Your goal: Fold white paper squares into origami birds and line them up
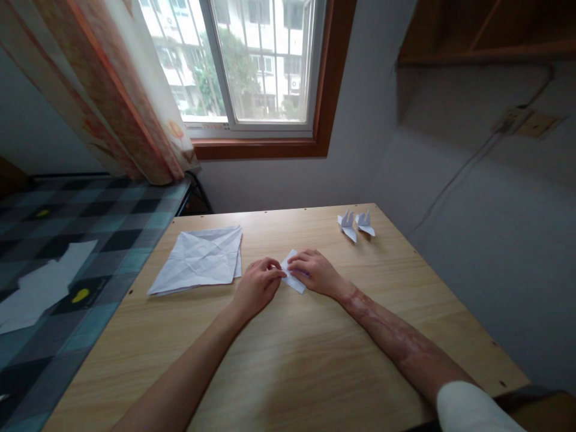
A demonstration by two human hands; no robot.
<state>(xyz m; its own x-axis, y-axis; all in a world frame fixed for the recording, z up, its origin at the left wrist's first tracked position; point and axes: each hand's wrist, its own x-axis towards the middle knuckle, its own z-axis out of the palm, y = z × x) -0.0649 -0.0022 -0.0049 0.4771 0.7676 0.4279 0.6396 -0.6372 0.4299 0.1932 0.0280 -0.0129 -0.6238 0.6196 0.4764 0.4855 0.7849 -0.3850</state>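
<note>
A small folded piece of white paper (294, 283) lies on the wooden table between my two hands. My left hand (261, 281) pinches its left corner between thumb and fingers. From the other side, my right hand (315, 271) rests over the paper's upper right part, its curled fingers pressing on it; the fingertips partly cover the paper. Left of my hands sits a stack of creased white paper sheets (202, 258). Two folded paper cranes, a nearer one (347, 225) and another (365, 224), stand side by side near the far right corner.
The light wooden table (279, 372) reaches to the wall below a window (265, 66). A bed with a checked cover (112, 219) stands at the left, with loose white paper (40, 291) on it. A cable (454, 180) hangs down the right wall.
</note>
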